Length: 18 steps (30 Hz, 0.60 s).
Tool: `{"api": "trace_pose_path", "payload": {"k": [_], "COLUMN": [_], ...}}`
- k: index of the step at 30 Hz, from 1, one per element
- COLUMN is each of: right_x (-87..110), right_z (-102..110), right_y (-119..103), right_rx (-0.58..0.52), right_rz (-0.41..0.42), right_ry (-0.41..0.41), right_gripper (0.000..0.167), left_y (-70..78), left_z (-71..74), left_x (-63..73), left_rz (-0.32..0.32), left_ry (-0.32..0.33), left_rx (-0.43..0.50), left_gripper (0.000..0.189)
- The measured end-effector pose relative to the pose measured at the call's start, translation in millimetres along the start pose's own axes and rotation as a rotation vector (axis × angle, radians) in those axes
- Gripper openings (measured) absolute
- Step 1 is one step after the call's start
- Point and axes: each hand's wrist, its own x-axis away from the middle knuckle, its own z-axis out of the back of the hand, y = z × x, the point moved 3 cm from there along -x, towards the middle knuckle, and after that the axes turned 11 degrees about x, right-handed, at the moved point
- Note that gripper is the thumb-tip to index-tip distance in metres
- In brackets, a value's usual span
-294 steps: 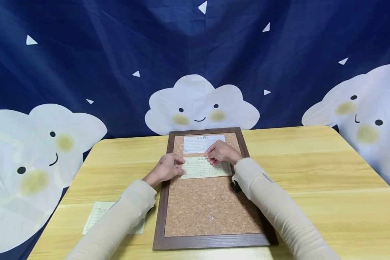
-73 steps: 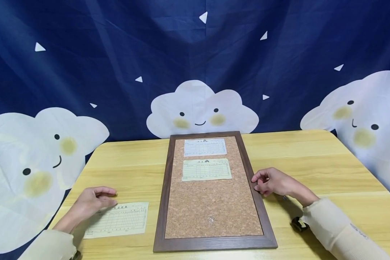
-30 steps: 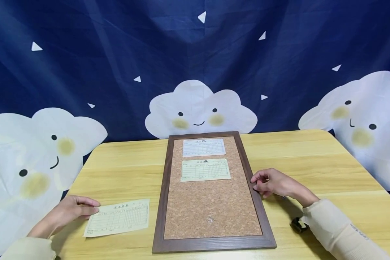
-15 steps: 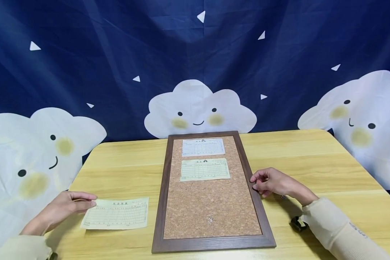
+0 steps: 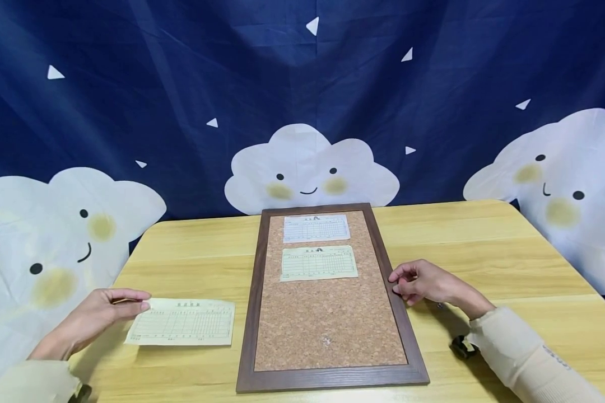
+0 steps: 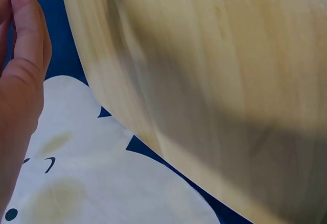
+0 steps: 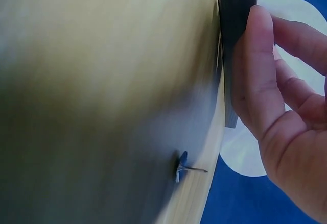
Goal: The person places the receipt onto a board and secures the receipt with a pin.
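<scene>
My left hand [image 5: 93, 316] pinches the upper left corner of a pale yellow-green printed form [image 5: 181, 324], thumb and fingers straight along it. The form is tilted, its lower edge lifted over the table left of the corkboard. The left wrist view shows this hand [image 6: 23, 66] at its edge, with the form outside the picture. My right hand [image 5: 428, 285] rests its fingertips on the right side of the brown wooden frame [image 7: 237, 30], fingers loosely bent. On the corkboard [image 5: 327, 319], a white form [image 5: 316, 229] lies above a yellow-green form [image 5: 319, 266], each with a small dark tack at its top.
A thumbtack [image 7: 184, 168] lies point-outward on the table [image 5: 484, 252] beside the frame, under my right wrist. The cork has a small pale worn patch [image 5: 326, 340] near its lower edge. Behind the table hangs a dark blue cloth [image 5: 181, 67] with white clouds.
Since earlier my left hand has taken the loose form by its corner and raised it from the table. My right hand has left the second form, now tacked, and stays at the frame.
</scene>
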Motion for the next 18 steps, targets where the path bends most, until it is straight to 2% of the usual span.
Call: {"api": "trace_pose_path", "payload": {"k": [7, 11, 18], "right_x": [-0.6, -3.2, -8.0], "right_z": [1.4, 2.1, 1.3], "right_y": [-2.5, -7.5, -20.0], "right_rx": [0.002, 0.014, 0.048], "right_rz": [0.0, 0.01, 0.011], "right_ry": [0.009, 0.015, 0.013], "right_gripper": [0.022, 0.021, 0.018], "left_y": [2.4, 5.1, 12.3], "left_z": [-0.5, -2.8, -13.0], "left_x": [-1.5, -2.0, -3.9], "left_rz": [-0.012, -0.047, -0.047], "left_ry": [0.005, 0.014, 0.082], "left_rx": [0.093, 0.119, 0.075], "left_gripper": [0.023, 0.021, 0.023]}}
